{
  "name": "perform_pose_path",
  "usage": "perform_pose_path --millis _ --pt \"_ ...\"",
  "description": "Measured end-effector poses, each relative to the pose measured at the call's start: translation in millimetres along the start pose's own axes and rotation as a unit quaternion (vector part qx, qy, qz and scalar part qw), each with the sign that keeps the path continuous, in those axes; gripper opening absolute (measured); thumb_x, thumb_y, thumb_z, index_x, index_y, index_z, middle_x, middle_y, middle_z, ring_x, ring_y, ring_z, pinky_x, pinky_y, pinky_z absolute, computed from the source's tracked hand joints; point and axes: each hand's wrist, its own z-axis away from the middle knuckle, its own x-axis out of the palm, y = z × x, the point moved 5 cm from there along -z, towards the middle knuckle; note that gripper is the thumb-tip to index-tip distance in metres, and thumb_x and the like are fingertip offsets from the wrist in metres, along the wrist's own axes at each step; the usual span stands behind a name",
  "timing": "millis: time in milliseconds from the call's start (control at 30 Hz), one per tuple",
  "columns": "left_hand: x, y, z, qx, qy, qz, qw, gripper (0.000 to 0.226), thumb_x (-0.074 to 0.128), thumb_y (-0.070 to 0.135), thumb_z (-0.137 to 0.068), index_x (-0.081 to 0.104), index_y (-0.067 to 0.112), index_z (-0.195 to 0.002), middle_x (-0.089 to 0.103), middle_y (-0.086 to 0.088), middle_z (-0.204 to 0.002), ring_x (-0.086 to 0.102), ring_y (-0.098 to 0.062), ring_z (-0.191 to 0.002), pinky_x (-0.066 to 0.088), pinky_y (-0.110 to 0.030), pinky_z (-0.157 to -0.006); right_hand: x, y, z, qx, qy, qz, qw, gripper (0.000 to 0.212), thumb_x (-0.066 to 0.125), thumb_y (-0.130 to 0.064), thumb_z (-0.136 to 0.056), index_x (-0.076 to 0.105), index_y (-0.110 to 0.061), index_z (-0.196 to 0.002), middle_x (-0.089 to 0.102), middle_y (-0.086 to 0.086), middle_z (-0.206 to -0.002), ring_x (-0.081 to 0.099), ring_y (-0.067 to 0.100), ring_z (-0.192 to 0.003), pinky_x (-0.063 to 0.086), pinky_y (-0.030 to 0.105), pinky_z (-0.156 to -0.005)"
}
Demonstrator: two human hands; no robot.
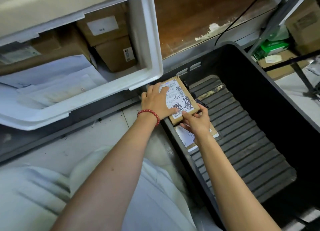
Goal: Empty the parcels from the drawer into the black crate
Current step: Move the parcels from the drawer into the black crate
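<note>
Both grips were on one small cardboard parcel (pixel 181 99) in the head view. The left grip (pixel 156 101), with a red bead bracelet (pixel 150 115) at its wrist, lay flat, straight fingers across the white, scribbled label. The right grip (pixel 197 122) pinched the near corner, thumb on top. The box-shaped parcel sat over the near left corner of the black crate (pixel 259 71), above its ribbed floor. A flat parcel (pixel 185 137) with a white label lay in the crate under the right wrist. The white, round-cornered plastic drawer (pixel 152 57) held brown cardboard boxes (pixel 114 54) and pale, smooth mailers (pixel 52 87).
</note>
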Motion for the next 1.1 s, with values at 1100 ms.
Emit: perform_pose_path --millis 1100 --pt "-130 -104 143 -0.180 0.139 -0.035 0.973 0.055 0.049 0.049 -0.090 0.042 0.023 -0.138 0.048 -0.003 -0.139 0.040 -0.024 -0.128 0.032 -0.042 -0.100 102 -119 172 -0.432 -0.083 0.530 0.725 0.063 0.052 -0.053 -0.091 0.037 -0.024 -0.144 0.042 0.001 -0.146 0.041 0.025 -0.132 0.035 0.041 -0.106"
